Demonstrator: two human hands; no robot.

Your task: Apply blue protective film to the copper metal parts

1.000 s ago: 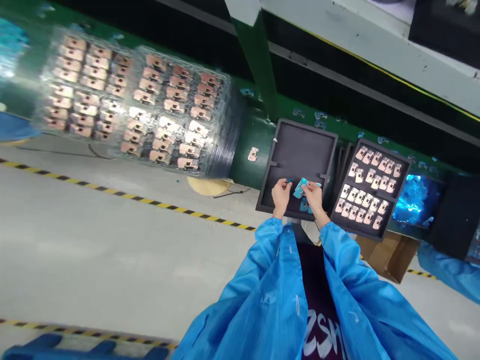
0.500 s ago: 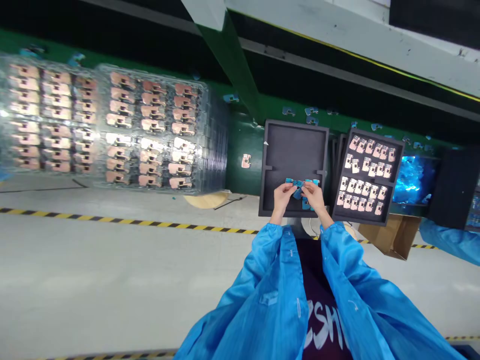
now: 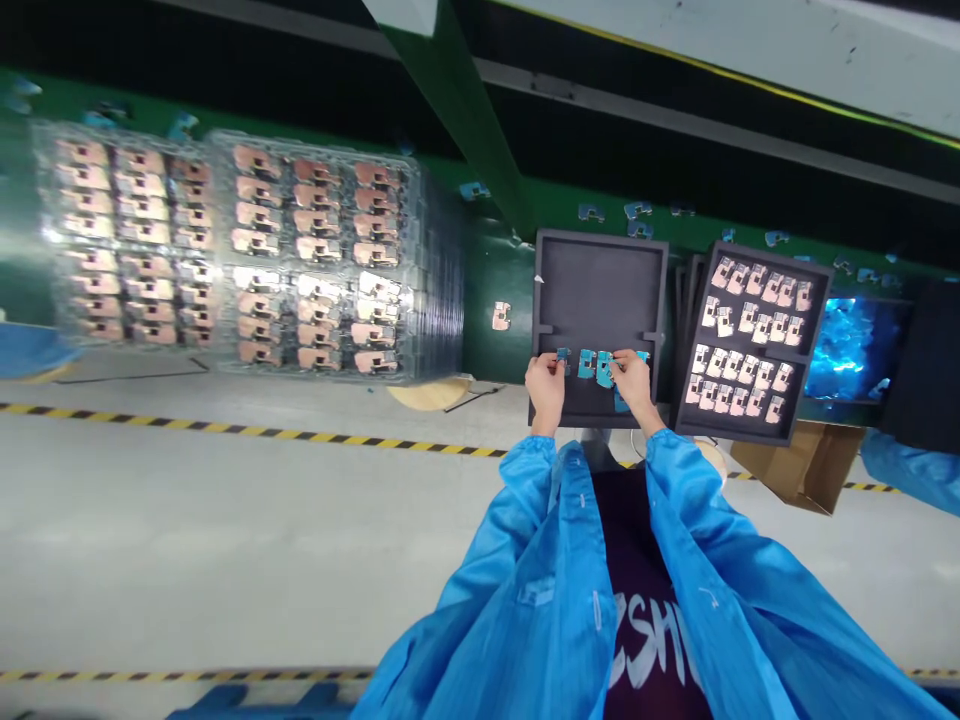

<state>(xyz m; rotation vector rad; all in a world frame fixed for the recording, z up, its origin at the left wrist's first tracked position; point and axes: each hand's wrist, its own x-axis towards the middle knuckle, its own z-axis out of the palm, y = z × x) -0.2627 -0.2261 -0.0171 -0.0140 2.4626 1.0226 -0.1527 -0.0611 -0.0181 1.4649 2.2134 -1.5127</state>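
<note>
A black two-section tray lies in front of me, with small blue pieces in its near section. My left hand pinches one small blue piece at the left side of that section. My right hand has thumb and fingers closed on the edge of another blue piece, a flat notched plate. Between the hands a further blue plate lies on the tray floor. More blue pieces are partly hidden behind and under my right hand.
On the right, a second black tray holds rows of copper-coloured plates. Stacked clear plastic trays with similar parts stand on the left. One copper-coloured plate lies between. A cardboard box and a co-worker's blue sleeve are at right.
My hands were together over one blue piece and are now apart. The left has moved left with a small piece; the right has stayed on the right. The view has shifted slightly.
</note>
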